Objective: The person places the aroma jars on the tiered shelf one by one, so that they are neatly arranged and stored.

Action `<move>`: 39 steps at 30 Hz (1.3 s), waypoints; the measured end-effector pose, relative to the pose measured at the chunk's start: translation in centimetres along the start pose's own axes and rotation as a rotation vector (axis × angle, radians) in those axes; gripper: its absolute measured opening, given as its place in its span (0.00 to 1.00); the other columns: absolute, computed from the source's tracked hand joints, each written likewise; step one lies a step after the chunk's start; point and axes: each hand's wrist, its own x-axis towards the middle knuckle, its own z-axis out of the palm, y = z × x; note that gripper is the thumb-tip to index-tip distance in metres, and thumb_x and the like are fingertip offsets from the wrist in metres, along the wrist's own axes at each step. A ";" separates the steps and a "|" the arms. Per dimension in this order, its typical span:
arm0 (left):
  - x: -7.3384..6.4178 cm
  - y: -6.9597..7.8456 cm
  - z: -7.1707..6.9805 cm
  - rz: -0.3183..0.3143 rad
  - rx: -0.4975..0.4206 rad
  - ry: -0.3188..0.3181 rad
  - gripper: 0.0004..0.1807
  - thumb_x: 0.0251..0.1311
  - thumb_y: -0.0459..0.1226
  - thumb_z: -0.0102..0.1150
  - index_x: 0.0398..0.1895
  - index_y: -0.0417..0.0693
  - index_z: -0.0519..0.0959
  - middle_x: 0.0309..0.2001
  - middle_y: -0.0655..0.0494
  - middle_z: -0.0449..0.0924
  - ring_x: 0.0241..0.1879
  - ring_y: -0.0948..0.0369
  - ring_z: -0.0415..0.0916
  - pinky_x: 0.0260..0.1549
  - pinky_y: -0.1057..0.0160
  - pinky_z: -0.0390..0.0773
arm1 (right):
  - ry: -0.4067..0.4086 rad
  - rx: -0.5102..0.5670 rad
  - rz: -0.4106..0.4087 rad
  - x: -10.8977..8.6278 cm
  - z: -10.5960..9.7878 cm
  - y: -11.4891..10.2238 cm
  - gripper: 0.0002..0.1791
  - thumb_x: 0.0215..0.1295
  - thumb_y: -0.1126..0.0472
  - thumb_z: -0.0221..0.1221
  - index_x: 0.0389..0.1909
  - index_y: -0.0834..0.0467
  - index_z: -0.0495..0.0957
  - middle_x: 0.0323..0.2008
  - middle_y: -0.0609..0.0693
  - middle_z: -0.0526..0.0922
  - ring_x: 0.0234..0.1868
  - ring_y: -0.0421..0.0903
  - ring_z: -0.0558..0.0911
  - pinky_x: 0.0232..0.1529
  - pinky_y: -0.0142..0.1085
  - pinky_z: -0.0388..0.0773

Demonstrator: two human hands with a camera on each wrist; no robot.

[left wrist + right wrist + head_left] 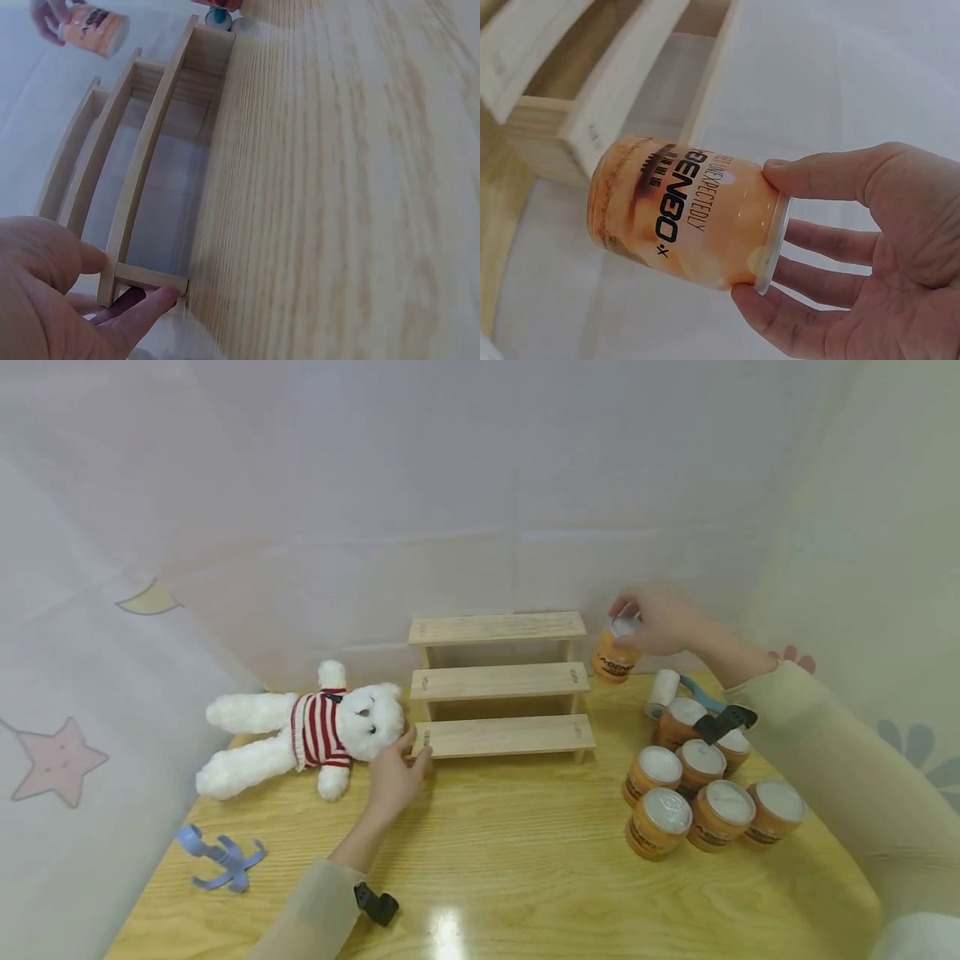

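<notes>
A three-step wooden shelf (501,682) stands at the back of the table, its steps rising toward the wall. My left hand (393,779) holds the left end of its lowest step. In the left wrist view the thumb lies on the board's edge while the fingers (154,307) rest against the end leg. Off the shelf's right side, about level with the upper steps, my right hand (660,620) grips an orange can (613,658) by its lidded end. The right wrist view shows thumb and fingers around the can's (682,214) silver rim, black lettering on its side.
Several more orange cans (720,810) with pale lids are grouped at the table's right. Behind them lie a white roll (663,692) and a blue curved object (701,693). A white plush bear (255,714) in a striped sweater lies left of the shelf; a blue pronged stand (228,860) is nearer.
</notes>
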 end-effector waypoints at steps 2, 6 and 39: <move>0.0 -0.1 0.0 0.006 -0.001 0.000 0.31 0.74 0.38 0.65 0.75 0.35 0.71 0.71 0.36 0.76 0.50 0.44 0.90 0.42 0.54 0.91 | 0.021 0.005 -0.013 0.9 -0.6 -0.6 0.22 0.65 0.57 0.70 0.55 0.64 0.80 0.56 0.71 0.85 0.52 0.64 0.86 0.48 0.55 0.84; 0.2 -0.1 0.0 0.011 -0.006 -0.001 0.31 0.74 0.38 0.65 0.75 0.35 0.71 0.70 0.36 0.76 0.50 0.44 0.90 0.41 0.54 0.91 | 0.020 -0.008 -0.004 2.7 -1.3 -2.1 0.21 0.65 0.55 0.68 0.55 0.62 0.80 0.57 0.68 0.86 0.54 0.62 0.85 0.50 0.54 0.84; -0.4 0.3 0.2 -0.010 -0.040 0.007 0.30 0.73 0.37 0.66 0.74 0.35 0.72 0.70 0.36 0.77 0.51 0.42 0.90 0.44 0.53 0.91 | 0.139 0.143 -0.167 14.9 2.7 -14.2 0.16 0.59 0.54 0.68 0.46 0.56 0.85 0.55 0.57 0.87 0.55 0.53 0.81 0.55 0.45 0.79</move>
